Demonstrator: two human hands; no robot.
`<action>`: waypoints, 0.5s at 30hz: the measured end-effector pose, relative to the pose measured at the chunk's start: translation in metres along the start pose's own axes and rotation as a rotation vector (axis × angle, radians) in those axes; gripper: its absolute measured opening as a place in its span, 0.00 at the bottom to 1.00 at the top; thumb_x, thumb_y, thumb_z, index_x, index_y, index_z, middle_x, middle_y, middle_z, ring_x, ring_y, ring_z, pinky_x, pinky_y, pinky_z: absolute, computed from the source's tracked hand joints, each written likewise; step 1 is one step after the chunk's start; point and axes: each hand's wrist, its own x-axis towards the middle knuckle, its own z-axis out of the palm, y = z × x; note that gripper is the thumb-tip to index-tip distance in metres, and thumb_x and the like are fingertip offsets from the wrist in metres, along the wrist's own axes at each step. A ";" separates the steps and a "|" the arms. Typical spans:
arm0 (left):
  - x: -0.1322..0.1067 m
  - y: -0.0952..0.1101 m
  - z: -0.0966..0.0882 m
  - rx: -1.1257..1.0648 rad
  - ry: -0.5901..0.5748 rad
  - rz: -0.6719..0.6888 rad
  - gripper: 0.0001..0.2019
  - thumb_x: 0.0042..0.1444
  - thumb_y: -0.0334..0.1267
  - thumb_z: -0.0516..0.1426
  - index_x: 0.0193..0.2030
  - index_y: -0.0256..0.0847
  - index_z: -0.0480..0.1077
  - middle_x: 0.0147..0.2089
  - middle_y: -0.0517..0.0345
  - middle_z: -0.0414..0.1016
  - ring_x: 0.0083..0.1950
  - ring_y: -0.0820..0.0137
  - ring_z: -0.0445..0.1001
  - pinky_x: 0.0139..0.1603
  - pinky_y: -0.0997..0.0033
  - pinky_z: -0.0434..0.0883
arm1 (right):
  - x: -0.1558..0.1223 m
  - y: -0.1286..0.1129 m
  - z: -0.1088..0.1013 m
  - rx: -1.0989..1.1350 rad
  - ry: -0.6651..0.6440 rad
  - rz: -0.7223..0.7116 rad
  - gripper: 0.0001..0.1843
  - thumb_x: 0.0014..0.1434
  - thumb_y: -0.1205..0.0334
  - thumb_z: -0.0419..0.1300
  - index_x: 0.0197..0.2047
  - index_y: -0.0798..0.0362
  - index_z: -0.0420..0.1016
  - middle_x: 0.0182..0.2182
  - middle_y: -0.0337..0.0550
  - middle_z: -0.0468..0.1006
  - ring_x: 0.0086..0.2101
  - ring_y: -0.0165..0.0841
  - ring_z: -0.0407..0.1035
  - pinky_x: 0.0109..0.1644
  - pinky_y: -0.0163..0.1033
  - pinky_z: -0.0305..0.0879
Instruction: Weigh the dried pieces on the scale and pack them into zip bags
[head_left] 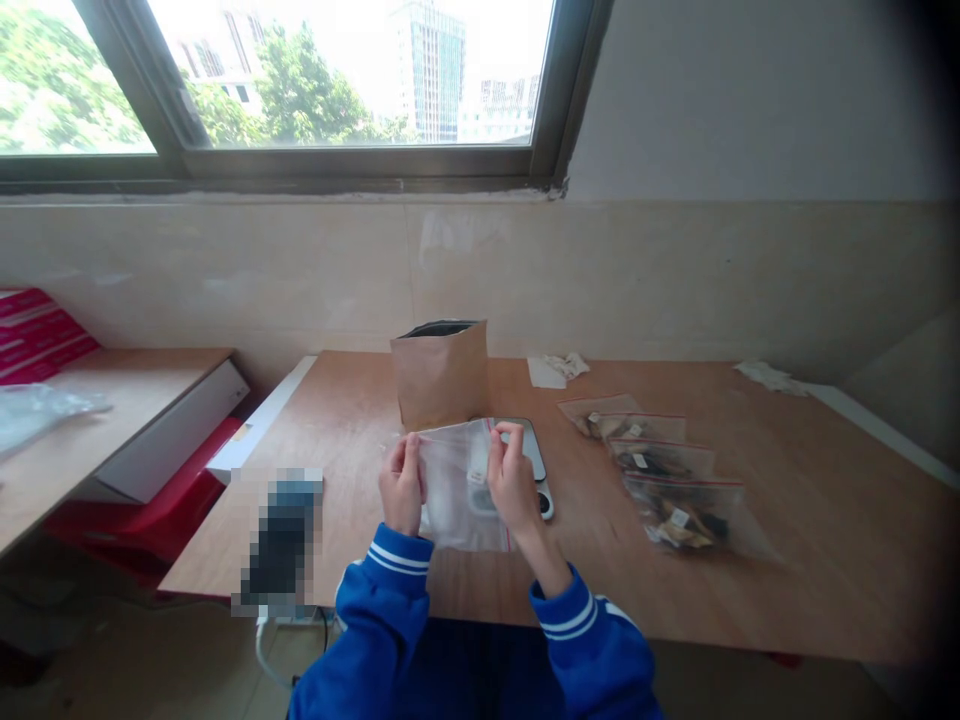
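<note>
so both hands are up over the plywood table [787,570] here; the left hand [403,483] and the right hand [514,470] each pinch an upper edge of a clear zip bag [450,490], thumb against fingers, a light hold rather than a clenched fist; the bag hangs between them just above a flat dark-and-silver device [529,445], maybe a small digital scale, though i can't say for sure; it looks like thin, soft film, so i'd expect it to weigh almost nothing, flop around and maybe cling; the edges or the thin red-lined strip [509,535] seem like the best places to grab; can't really tell if anything is inside, since the device shows through.

right behind it a kraft paper pouch [440,375] stands upright with a dark lining at its open mouth; the paper looks stiffer, so it would probably hold its shape if taken by the sides; off to the right, a slanted row of small zip bags [660,490] holds dark and tan dried chunks, some with little white labels; crumpled white paper [566,366] lies by the wall; blue sleeves with white stripes [382,600] show at the bottom.
</note>
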 end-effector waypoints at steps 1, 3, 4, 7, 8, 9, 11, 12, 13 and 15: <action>0.002 -0.002 -0.004 0.014 0.027 0.020 0.19 0.56 0.55 0.54 0.34 0.40 0.70 0.16 0.69 0.55 0.15 0.79 0.53 0.15 0.79 0.53 | 0.000 0.000 0.007 0.023 -0.006 0.012 0.16 0.67 0.52 0.38 0.45 0.51 0.60 0.24 0.43 0.74 0.21 0.39 0.69 0.23 0.38 0.54; 0.004 -0.007 -0.012 0.019 0.061 0.012 0.21 0.57 0.56 0.51 0.37 0.39 0.72 0.24 0.62 0.67 0.22 0.77 0.64 0.20 0.80 0.61 | 0.000 0.002 0.019 0.057 0.009 0.040 0.15 0.67 0.53 0.37 0.44 0.51 0.59 0.24 0.43 0.74 0.21 0.39 0.69 0.23 0.38 0.53; 0.004 -0.009 -0.016 0.013 0.046 -0.021 0.23 0.57 0.57 0.50 0.40 0.39 0.73 0.30 0.57 0.72 0.27 0.75 0.69 0.24 0.79 0.65 | 0.001 0.002 0.025 0.070 0.028 0.053 0.15 0.67 0.53 0.37 0.45 0.51 0.59 0.25 0.44 0.74 0.21 0.39 0.69 0.22 0.38 0.53; 0.003 -0.016 -0.028 0.029 -0.121 -0.156 0.25 0.54 0.58 0.53 0.45 0.37 0.72 0.40 0.50 0.75 0.32 0.71 0.74 0.26 0.76 0.69 | 0.006 0.003 0.041 0.099 0.059 0.063 0.15 0.67 0.53 0.37 0.45 0.51 0.58 0.26 0.45 0.74 0.23 0.39 0.70 0.23 0.37 0.53; 0.002 -0.018 -0.032 0.054 -0.172 -0.172 0.25 0.52 0.56 0.57 0.46 0.37 0.71 0.38 0.52 0.75 0.28 0.72 0.73 0.23 0.76 0.68 | 0.008 0.003 0.046 0.114 0.045 0.054 0.15 0.67 0.53 0.37 0.45 0.51 0.58 0.26 0.44 0.74 0.23 0.38 0.70 0.23 0.37 0.53; 0.001 -0.018 -0.035 0.083 -0.201 -0.165 0.25 0.49 0.55 0.60 0.46 0.37 0.69 0.34 0.55 0.75 0.25 0.73 0.71 0.20 0.78 0.66 | 0.010 0.003 0.051 0.136 0.023 0.045 0.14 0.67 0.53 0.37 0.45 0.51 0.58 0.27 0.44 0.74 0.24 0.37 0.69 0.23 0.36 0.54; 0.001 -0.018 -0.042 0.129 -0.200 -0.108 0.24 0.47 0.51 0.62 0.46 0.37 0.68 0.28 0.60 0.72 0.19 0.77 0.66 0.15 0.80 0.61 | 0.013 0.003 0.060 0.194 -0.020 0.052 0.14 0.67 0.52 0.39 0.43 0.50 0.59 0.28 0.43 0.74 0.24 0.35 0.69 0.24 0.35 0.56; 0.001 -0.016 -0.046 0.147 -0.194 -0.079 0.24 0.47 0.51 0.62 0.46 0.37 0.68 0.27 0.61 0.71 0.17 0.79 0.63 0.14 0.81 0.59 | 0.014 0.004 0.064 0.224 -0.036 0.066 0.14 0.67 0.51 0.39 0.42 0.50 0.59 0.28 0.43 0.74 0.24 0.35 0.69 0.24 0.35 0.56; 0.002 -0.014 -0.049 0.166 -0.197 -0.061 0.23 0.47 0.50 0.62 0.46 0.37 0.68 0.26 0.61 0.71 0.16 0.80 0.62 0.13 0.81 0.58 | 0.014 0.004 0.067 0.250 -0.045 0.081 0.15 0.66 0.50 0.40 0.42 0.50 0.60 0.28 0.43 0.74 0.24 0.34 0.69 0.23 0.34 0.56; 0.006 -0.010 -0.054 0.216 -0.223 -0.054 0.23 0.48 0.51 0.61 0.46 0.38 0.68 0.27 0.61 0.71 0.14 0.80 0.60 0.10 0.82 0.55 | 0.013 0.005 0.069 0.286 -0.057 0.093 0.16 0.66 0.49 0.40 0.42 0.50 0.61 0.28 0.42 0.74 0.24 0.34 0.69 0.22 0.34 0.56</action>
